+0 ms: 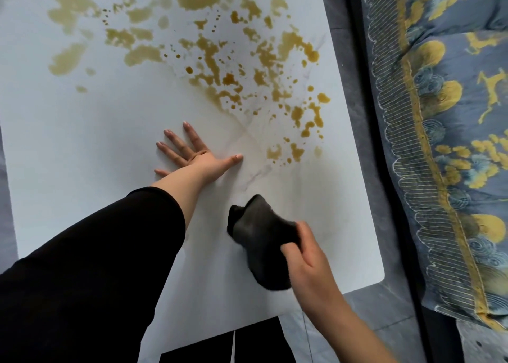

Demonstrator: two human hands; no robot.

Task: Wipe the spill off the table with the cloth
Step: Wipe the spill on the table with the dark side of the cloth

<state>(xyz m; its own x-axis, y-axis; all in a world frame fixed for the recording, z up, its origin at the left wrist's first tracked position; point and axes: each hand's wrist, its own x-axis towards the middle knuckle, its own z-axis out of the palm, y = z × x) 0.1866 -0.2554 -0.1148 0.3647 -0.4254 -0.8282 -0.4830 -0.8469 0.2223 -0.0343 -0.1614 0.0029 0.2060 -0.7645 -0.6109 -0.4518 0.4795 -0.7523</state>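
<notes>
One right hand [305, 263] is gripping one crumpled black cloth [261, 239] over the white table [82, 142]; one left hand [192, 156] is pressing flat, fingers spread. Many yellow-brown spill patches [209, 51] are lying beyond.

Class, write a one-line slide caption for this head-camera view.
Left hand flat on the white table, right hand gripping a dark cloth just short of the yellow-brown spill.

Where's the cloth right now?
Head view, lower centre: the dark cloth is gripped in the right hand at the near end of the table, below-right of the flat left hand, short of the yellow-brown spill.
</notes>
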